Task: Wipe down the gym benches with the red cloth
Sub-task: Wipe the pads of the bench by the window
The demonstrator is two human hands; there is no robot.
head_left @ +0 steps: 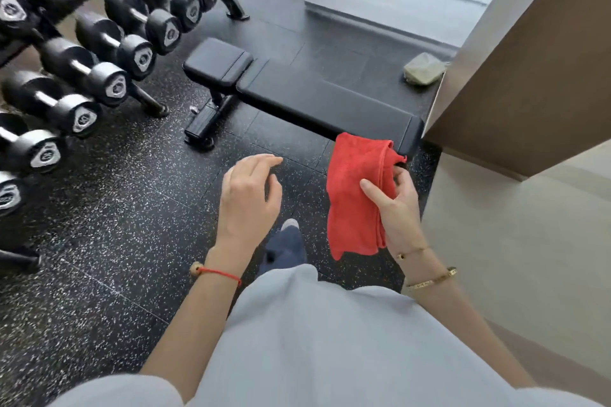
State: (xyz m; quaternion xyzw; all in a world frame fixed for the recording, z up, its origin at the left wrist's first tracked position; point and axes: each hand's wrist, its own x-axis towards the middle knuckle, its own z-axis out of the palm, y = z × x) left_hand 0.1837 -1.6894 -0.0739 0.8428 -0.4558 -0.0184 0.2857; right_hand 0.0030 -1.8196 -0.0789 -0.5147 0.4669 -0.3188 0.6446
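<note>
- Fingers (pixel 375 193) of the right hand (pixel 401 208) are pinching the red cloth (pixel 355 195), which hangs in the air just off the gym bench's (pixel 317 102) near end
- left hand (pixel 248 195) empty, fingers loosely spread above the floor (pixel 115 241)
- dumbbell rack (pixel 99 43) beside the bench

A soft, matt red cloth (pixel 355 195) is being seen against the bench's (pixel 317 102) smooth, faintly glossy black padding and speckled rubber flooring (pixel 115 208).

Head-worn wide view, angled forward and down, hands close below
</note>
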